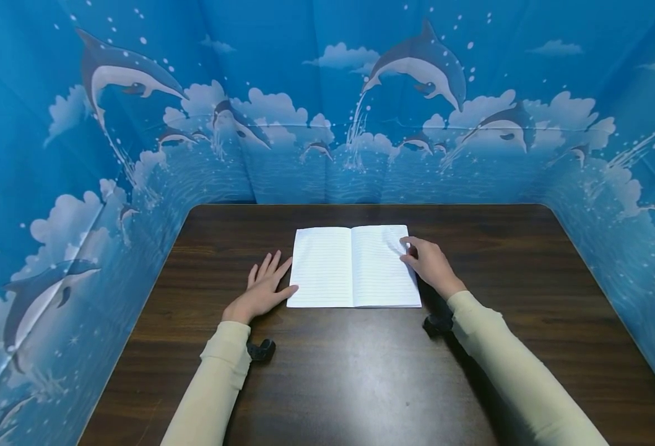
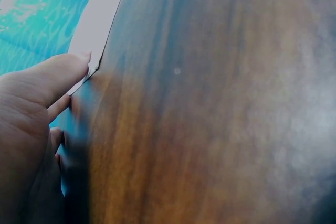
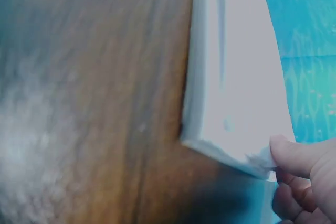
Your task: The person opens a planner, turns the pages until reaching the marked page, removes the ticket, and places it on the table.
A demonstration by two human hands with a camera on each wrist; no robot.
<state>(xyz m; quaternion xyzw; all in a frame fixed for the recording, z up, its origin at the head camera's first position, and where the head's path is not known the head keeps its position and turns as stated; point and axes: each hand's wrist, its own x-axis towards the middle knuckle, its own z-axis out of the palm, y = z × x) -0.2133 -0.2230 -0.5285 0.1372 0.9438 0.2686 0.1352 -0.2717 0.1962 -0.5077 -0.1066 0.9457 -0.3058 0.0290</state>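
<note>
An open lined notebook (image 1: 322,266) with blank pages lies on the dark wooden table. My left hand (image 1: 260,294) rests beside its left edge, fingers spread, with the thumb touching the page edge. The left wrist view shows that thumb (image 2: 63,74) at the notebook's corner. At the right edge my right hand (image 1: 429,263) pinches the page edge between thumb and curled fingers. In the right wrist view the thumb (image 3: 294,156) lies on top of the paper (image 3: 247,77) near its corner, the other fingers curled below. How many sheets it holds I cannot tell.
The brown wood-grain table (image 1: 350,378) spreads around the notebook, with glare near the front. A blue curtain (image 1: 283,161) printed with dolphins and clouds hangs behind the table and along both sides. Each wrist carries a black strap mount (image 1: 262,350).
</note>
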